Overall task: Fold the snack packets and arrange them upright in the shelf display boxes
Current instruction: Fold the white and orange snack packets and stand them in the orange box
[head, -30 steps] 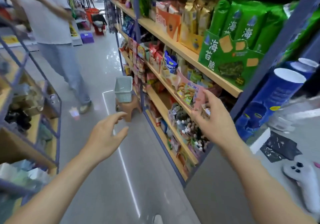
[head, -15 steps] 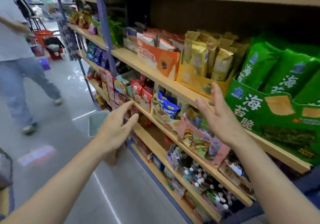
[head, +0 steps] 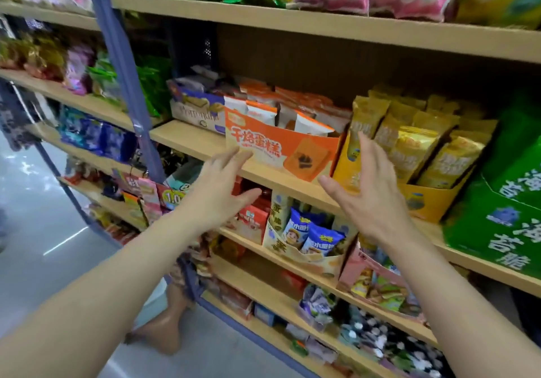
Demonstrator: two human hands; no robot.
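Note:
An orange display box (head: pixel 281 150) stands on the middle shelf with white and orange snack packets (head: pixel 310 124) leaning in it. Right of it a yellow display box (head: pixel 424 199) holds upright yellow packets (head: pixel 409 146). My left hand (head: pixel 218 188) is raised in front of the shelf edge below the orange box's left corner, fingers straight and empty. My right hand (head: pixel 370 190) is raised with spread fingers in front of the gap between the orange and yellow boxes, holding nothing.
A green display box (head: pixel 491 231) sits at the far right. A purple and white box (head: pixel 196 111) stands left of the orange one. Lower shelves (head: pixel 292 263) hold more boxes and packets. A blue upright post (head: pixel 123 64) divides the shelving. A brown stool (head: pixel 164 330) stands on the floor.
The view has swung from the aisle up to the middle shelf. Both hands have risen toward the orange and yellow boxes, still empty. The person in the aisle is out of view.

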